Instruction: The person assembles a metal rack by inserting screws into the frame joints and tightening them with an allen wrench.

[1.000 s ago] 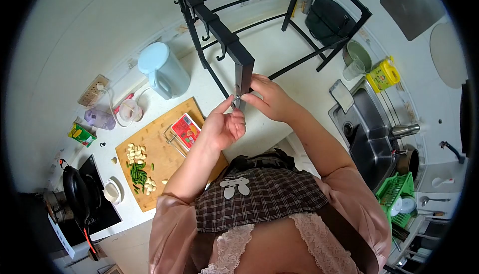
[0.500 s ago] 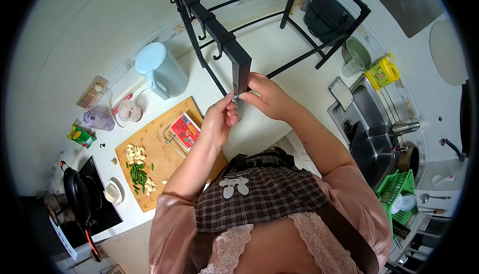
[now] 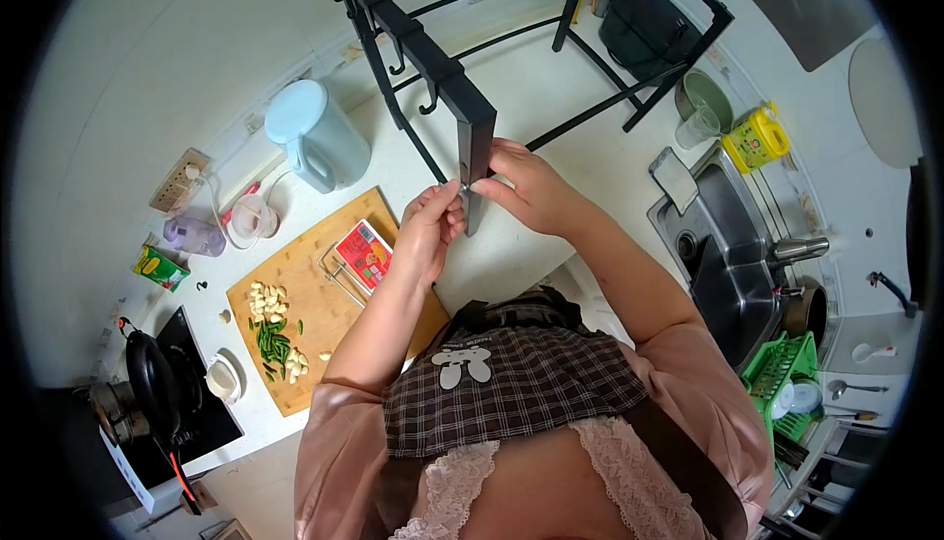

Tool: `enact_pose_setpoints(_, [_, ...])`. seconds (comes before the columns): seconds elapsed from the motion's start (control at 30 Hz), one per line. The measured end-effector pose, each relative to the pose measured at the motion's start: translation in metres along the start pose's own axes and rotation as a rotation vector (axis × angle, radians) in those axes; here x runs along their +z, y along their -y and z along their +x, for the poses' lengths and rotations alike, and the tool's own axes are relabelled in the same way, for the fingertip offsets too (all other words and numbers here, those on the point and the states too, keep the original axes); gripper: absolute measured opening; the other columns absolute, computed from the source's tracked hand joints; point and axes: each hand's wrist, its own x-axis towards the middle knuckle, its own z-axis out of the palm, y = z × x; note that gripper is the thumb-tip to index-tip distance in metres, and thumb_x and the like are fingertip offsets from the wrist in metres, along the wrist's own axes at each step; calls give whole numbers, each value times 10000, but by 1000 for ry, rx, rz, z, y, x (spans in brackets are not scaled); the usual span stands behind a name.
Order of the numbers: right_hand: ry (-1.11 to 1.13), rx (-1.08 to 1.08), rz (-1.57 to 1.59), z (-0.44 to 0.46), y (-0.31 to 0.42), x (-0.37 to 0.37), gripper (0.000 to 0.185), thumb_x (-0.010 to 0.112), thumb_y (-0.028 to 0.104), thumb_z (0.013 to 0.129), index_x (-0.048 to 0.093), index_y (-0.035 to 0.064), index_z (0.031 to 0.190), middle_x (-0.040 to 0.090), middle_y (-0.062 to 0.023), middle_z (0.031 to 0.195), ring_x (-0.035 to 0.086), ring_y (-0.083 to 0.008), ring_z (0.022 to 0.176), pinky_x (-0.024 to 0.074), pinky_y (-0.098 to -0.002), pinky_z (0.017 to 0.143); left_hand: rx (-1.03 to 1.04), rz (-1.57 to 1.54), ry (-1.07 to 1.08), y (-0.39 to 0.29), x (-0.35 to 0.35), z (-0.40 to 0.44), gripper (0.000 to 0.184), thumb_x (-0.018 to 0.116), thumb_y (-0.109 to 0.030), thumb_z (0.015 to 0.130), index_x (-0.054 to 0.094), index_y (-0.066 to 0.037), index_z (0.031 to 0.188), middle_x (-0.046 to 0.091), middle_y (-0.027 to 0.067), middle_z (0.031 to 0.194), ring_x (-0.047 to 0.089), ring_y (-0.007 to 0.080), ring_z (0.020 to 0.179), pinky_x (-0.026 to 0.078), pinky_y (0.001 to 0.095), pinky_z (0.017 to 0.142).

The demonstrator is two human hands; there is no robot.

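A black metal rack (image 3: 477,107) with hooks along its top bar stands on the white counter. My left hand (image 3: 431,230) is closed in a pinch on a small silvery screw (image 3: 464,188) at the near leg of the rack; the fingertips hide most of it. On the other side of that leg is my right hand (image 3: 536,191), its fingers behind the leg and its thumb at the front close to the screw. Left of my left forearm lies a wooden cutting board (image 3: 324,333) with a red-labelled package (image 3: 364,257), garlic cloves (image 3: 267,301) and cut green peppers (image 3: 273,345).
A light blue pitcher (image 3: 329,142) stands behind the board. At far left, a black pan (image 3: 152,383) sits on the stove. On the right are a steel sink (image 3: 733,245), a yellow bottle (image 3: 755,142), a green bowl (image 3: 716,97) and a green dish rack (image 3: 777,368).
Hardly anything differs. Both hands stay at the same spot on the rack leg, with only a slight shift of the left fingers and of the whole view.
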Motion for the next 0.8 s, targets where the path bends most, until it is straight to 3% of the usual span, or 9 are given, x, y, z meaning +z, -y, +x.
enact_pose_setpoints(0.07, [3,-2,4,1,-1,0,285,534,191,889,538,-16,1085,606,-185,1055,527,-378,1050,324,-451,1042,16,41,38,2,-5,4,225,578,-271,916,493,-118,775,465,-32,682,435,73,593,409,226,579])
enact_pose_setpoints(0.2, [4,-2,29,2,-4,1,280,531,197,892,545,-12,1078,608,-189,1041,520,-378,1057,310,-457,1047,34,77,17,3,-5,1,244,606,-277,906,479,-108,784,468,-32,677,420,67,570,371,210,550])
enact_pose_setpoints(0.33, [-9,7,26,1,-4,2,267,538,193,890,549,-13,1059,608,-190,1021,522,-382,1037,314,-456,1040,221,459,-105,16,-11,4,256,588,-278,916,531,-30,938,536,15,741,485,100,618,415,231,575])
enact_pose_setpoints(0.4, [-39,-39,55,1,-5,4,252,547,183,883,551,-14,1040,608,-187,990,526,-383,1001,326,-447,1025,802,709,-173,20,-7,3,305,641,-181,874,519,-16,1100,544,46,788,523,136,659,461,254,626])
enact_pose_setpoints(0.43, [-45,-38,50,2,-4,3,252,547,183,883,551,-14,1040,608,-187,990,526,-383,1001,326,-447,1025,942,896,-76,16,-12,4,321,654,-74,838,551,-32,1139,573,89,871,570,182,726,486,270,678])
enact_pose_setpoints(0.6, [-44,-14,46,1,1,1,245,563,172,872,550,-17,1026,595,-180,907,531,-373,935,392,-432,917,1039,1051,-21,6,-16,2,103,624,-3,844,638,2,946,628,118,942,611,207,820,491,274,696])
enact_pose_setpoints(0.7, [-119,-104,-1,2,-5,5,229,578,173,859,562,-11,996,581,-175,878,532,-364,911,416,-415,847,1341,1310,-7,1,-22,8,113,609,-41,869,634,0,971,639,104,836,634,196,717,502,293,644])
enact_pose_setpoints(0.73, [-112,-108,19,4,-6,7,229,578,173,859,562,-11,996,581,-175,878,532,-364,911,416,-415,847,1329,1325,-24,3,-28,14,113,609,-41,869,634,0,971,639,104,836,634,196,717,502,293,644])
enact_pose_setpoints(0.8, [-138,-77,-36,3,-2,5,221,592,170,841,577,-1,980,576,-176,885,532,-361,897,427,-405,820,961,1023,-211,13,-42,21,142,554,-96,921,619,8,993,639,86,838,602,146,691,486,268,630])
